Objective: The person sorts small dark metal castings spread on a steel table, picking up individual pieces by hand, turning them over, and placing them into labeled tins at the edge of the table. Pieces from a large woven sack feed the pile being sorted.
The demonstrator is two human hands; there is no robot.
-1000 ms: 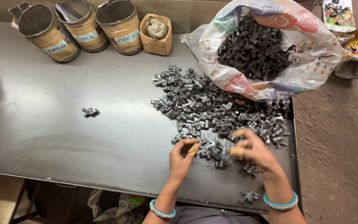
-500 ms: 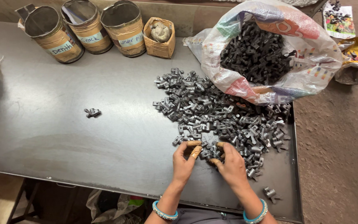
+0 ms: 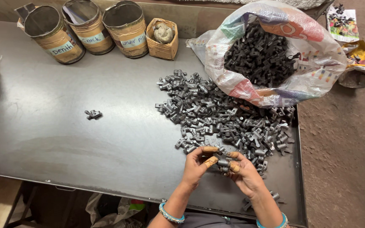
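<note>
Since a second ago the right hand has come in from the pile's edge to meet the left hand. Both now pinch one small dark grey metal part between taped fingertips, just above the near edge of the heap of grey metal parts. Behind the heap lies an open woven plastic sack (white with coloured print), full of darker parts. At the far edge stand three round metal tins, each with a pale paper label, and a small brown cardboard box. A lone part lies well apart on the dark metal table. The brown dirt floor shows on the right.
</note>
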